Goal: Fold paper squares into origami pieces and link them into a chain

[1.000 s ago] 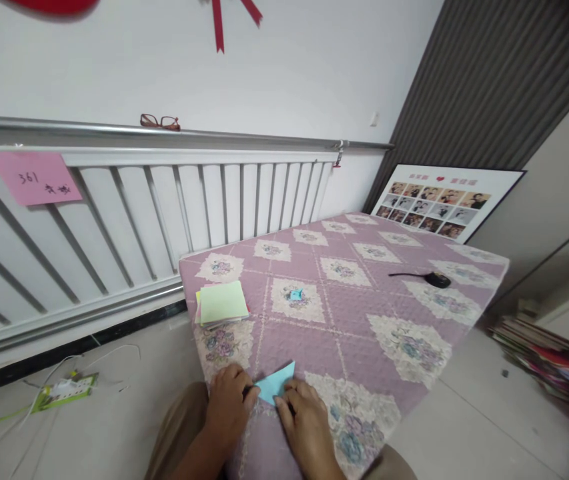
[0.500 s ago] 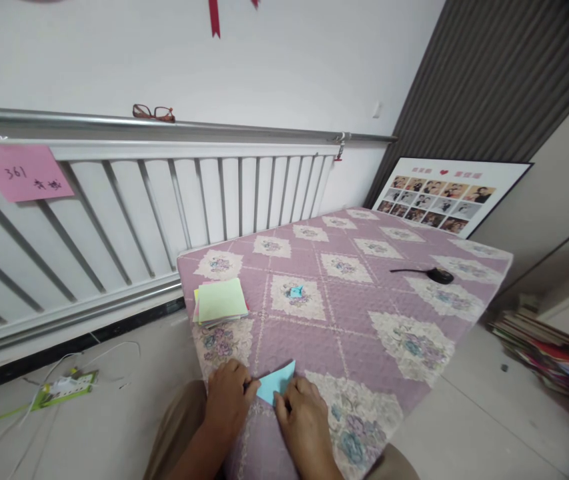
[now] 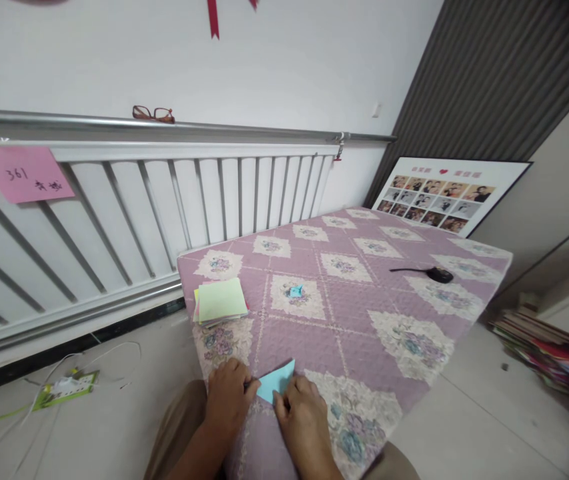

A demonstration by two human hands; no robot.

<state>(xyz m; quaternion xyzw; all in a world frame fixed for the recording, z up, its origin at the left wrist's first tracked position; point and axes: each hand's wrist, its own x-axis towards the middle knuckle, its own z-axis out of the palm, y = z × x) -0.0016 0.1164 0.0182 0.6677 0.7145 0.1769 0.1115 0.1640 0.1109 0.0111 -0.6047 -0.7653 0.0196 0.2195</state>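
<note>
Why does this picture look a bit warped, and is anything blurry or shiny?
Head view: radiator slats lean over at left, likely wide-angle stretch; the stack at far right looks smeared; the metal pipe catches highlights; the nearer blue paper has clear edges.

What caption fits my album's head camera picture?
Left hand and right hand at blue paper, on a flowery tablecloth.
</note>
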